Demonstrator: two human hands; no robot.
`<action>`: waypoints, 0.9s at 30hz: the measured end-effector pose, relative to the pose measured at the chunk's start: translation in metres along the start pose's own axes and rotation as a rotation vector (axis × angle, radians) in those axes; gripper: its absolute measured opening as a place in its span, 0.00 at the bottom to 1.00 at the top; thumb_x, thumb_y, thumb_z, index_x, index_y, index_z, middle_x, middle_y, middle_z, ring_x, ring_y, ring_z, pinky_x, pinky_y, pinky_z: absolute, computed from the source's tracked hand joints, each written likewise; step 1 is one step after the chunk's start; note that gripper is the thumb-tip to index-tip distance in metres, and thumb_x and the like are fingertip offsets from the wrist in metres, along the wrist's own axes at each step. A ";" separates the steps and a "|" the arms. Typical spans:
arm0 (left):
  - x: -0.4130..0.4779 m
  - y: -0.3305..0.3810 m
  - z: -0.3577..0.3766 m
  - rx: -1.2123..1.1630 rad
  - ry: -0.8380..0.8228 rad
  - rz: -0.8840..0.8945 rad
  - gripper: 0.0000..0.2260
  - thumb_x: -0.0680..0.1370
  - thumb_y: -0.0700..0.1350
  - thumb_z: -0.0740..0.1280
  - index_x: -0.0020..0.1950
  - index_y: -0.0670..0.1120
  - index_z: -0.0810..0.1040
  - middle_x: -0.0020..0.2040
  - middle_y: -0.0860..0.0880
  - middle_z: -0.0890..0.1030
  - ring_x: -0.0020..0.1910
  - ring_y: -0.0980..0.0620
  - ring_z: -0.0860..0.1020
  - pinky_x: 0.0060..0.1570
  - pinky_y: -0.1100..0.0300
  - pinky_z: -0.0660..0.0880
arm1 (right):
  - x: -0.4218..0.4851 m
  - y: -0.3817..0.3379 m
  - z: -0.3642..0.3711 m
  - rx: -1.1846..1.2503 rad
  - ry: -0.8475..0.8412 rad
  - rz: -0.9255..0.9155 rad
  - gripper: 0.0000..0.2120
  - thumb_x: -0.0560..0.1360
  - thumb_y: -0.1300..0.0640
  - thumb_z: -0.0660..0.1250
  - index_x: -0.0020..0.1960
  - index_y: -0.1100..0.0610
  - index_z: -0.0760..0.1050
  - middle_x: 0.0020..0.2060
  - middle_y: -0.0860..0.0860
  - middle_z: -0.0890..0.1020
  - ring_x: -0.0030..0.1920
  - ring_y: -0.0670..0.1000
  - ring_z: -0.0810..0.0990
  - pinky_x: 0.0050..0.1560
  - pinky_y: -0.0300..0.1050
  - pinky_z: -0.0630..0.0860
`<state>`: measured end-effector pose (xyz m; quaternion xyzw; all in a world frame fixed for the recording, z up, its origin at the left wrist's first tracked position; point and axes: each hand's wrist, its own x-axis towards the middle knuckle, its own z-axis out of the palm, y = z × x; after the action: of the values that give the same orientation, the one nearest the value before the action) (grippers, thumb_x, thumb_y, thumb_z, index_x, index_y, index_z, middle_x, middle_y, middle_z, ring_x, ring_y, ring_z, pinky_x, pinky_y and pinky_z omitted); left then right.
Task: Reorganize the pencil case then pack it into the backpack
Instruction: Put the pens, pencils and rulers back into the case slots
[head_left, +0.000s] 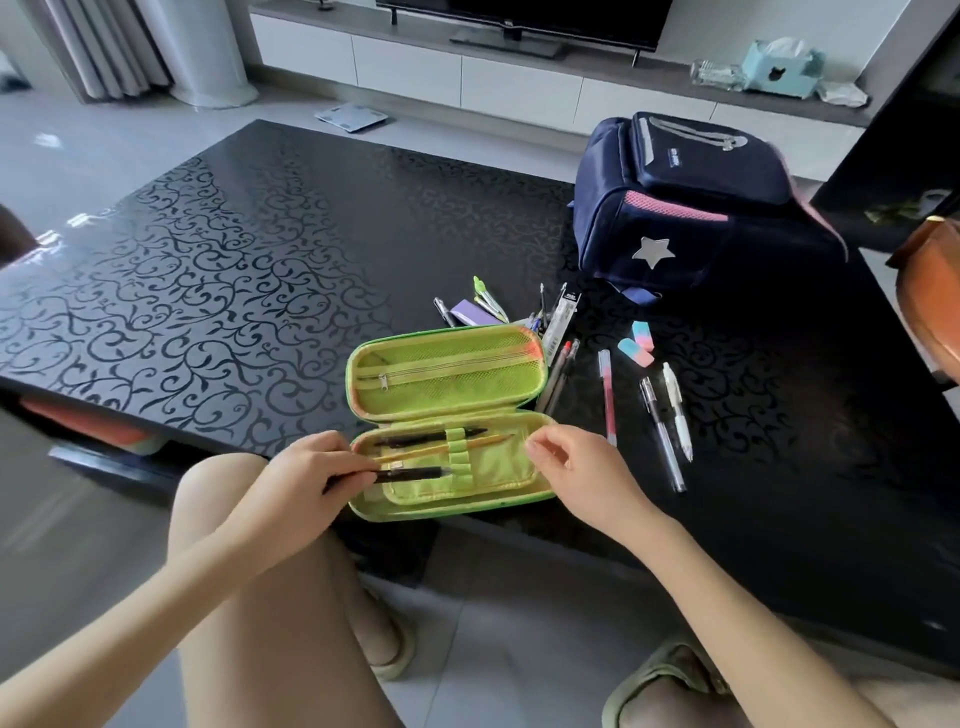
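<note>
My left hand grips a black pen, aiming it at the loops of the open case on the desk; my right hand, loosely open and empty, steadies its edge. The backpack waits behind.

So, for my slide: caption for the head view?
Left hand slides a black pen into the open green pencil case.

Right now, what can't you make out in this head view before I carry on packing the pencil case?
- Back end of the black pen: wrapped by the left hand.
- Pen pile behind the pencil case: its raised lid hides the lower parts.
- Backpack: main opening faces away.
- Backpack label: too small to read.
- Right hand: fingers pinched; anything held is too small to tell.
</note>
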<state>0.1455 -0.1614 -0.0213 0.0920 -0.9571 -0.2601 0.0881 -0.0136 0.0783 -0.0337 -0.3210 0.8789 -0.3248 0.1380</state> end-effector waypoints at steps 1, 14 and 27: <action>-0.004 -0.005 -0.001 0.025 -0.001 -0.002 0.06 0.71 0.38 0.72 0.47 0.45 0.85 0.37 0.47 0.78 0.38 0.46 0.76 0.40 0.59 0.71 | 0.001 0.001 0.004 -0.039 -0.004 -0.004 0.10 0.78 0.52 0.61 0.49 0.55 0.79 0.41 0.47 0.82 0.42 0.47 0.78 0.44 0.45 0.76; 0.024 0.001 0.022 0.094 0.034 0.149 0.04 0.70 0.39 0.73 0.43 0.44 0.84 0.36 0.47 0.79 0.37 0.43 0.78 0.41 0.59 0.75 | 0.019 0.007 0.033 -0.173 0.044 -0.074 0.08 0.75 0.52 0.65 0.53 0.51 0.78 0.36 0.44 0.76 0.41 0.46 0.74 0.43 0.41 0.70; 0.029 0.006 0.033 0.139 -0.039 0.342 0.15 0.77 0.48 0.59 0.43 0.41 0.81 0.37 0.46 0.79 0.37 0.46 0.78 0.39 0.56 0.76 | 0.022 0.009 0.045 -0.164 0.131 -0.156 0.07 0.75 0.53 0.66 0.52 0.50 0.80 0.32 0.41 0.70 0.34 0.44 0.70 0.36 0.38 0.63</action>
<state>0.1094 -0.1466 -0.0429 -0.0713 -0.9760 -0.1763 0.1058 -0.0138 0.0477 -0.0741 -0.3768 0.8820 -0.2817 0.0279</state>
